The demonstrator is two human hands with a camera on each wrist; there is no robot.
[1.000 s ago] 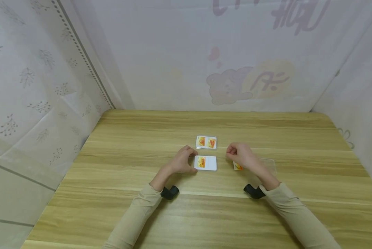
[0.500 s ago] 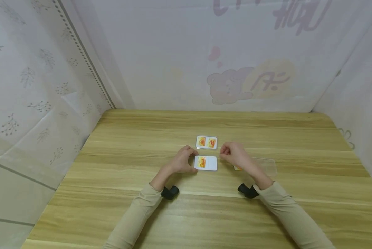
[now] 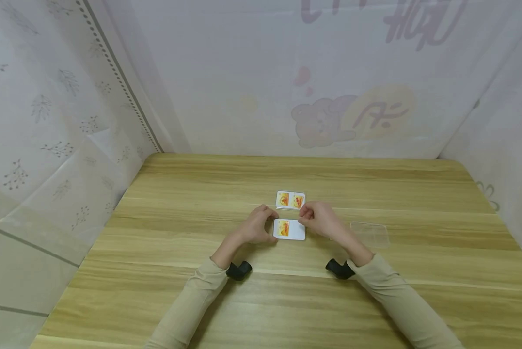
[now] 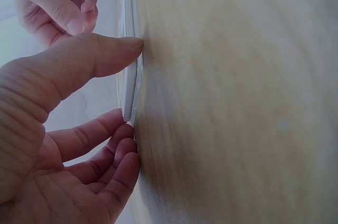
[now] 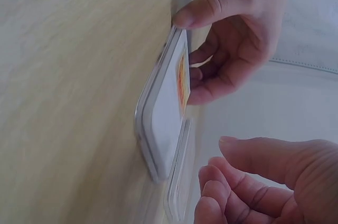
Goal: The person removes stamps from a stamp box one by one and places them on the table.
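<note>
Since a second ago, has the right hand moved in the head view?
Yes: judged against the stationary clear case, the right hand has moved left, away from it and toward the nearer white case.

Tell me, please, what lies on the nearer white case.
The case bears an orange picture on its left; in the head view, the right hand hides the case's far right corner.
</note>
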